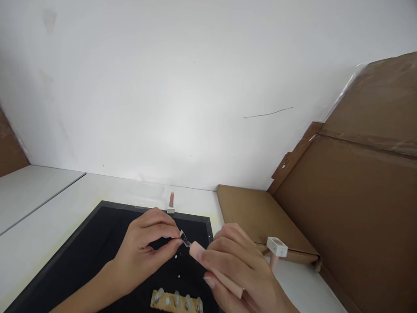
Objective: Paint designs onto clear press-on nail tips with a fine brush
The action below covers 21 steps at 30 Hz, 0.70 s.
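the person's left hand [153,243] is bent over the black mat [109,234], thumb and forefinger pinching a small pale piece [181,234], most of it hidden by the fingertips; the right hand [243,261] is closed around the pale pink handle [196,251] of a slim tool, whose dark tip [184,239] points towards the left hand and meets the little piece, or very nearly; i can't tell which from here; below the two hands, at the near part of the mat, lies a yellowish strip [171,307] bearing a row of clear, oval-looking pieces [177,299] and one pale round spot; a few white specks [176,256] are scattered on the mat between strip and hands; at the mat's far edge a pink-topped item [171,200] stands upright on its white square base; just beyond the right hand is a white block [277,246] with a pinkish stem beneath it; behind that, a flat cardboard box [254,211] lies on the white table [42,243], against the white wall [163,87].
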Motion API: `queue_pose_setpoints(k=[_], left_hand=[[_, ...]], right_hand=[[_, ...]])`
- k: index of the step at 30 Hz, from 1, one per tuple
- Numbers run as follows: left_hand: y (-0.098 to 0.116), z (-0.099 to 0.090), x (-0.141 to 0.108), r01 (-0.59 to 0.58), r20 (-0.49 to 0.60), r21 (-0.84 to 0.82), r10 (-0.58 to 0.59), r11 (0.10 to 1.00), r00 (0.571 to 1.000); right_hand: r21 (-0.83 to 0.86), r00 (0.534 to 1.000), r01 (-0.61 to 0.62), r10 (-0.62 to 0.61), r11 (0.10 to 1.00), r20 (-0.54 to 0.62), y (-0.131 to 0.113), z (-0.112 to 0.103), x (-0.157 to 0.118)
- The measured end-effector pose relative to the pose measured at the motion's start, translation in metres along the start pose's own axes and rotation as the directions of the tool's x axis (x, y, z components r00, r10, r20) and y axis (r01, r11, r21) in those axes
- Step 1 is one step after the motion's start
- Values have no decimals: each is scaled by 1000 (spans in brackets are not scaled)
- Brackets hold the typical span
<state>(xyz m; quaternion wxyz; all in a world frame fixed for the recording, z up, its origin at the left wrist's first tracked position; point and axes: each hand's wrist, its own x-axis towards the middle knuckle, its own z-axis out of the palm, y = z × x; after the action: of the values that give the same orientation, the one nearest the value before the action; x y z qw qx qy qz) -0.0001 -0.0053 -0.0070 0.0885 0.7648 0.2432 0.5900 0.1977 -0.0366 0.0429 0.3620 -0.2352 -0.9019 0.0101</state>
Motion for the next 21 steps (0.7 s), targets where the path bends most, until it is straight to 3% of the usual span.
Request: queue_pose_setpoints(k=[7,13,21], left_hand=[[-1,-2,0,14,0,-9,-14,1000,1000],[1,-2,2,-26,17,-20,27,999,999],[2,-2,3,-26,16,-43,27,999,1000]], right_hand=[[61,999,-21,23,998,-32,1,0,-4],[92,998,-38,34,995,50,4,2,-3],[136,996,-52,60,989,-59,2,-3,-4]])
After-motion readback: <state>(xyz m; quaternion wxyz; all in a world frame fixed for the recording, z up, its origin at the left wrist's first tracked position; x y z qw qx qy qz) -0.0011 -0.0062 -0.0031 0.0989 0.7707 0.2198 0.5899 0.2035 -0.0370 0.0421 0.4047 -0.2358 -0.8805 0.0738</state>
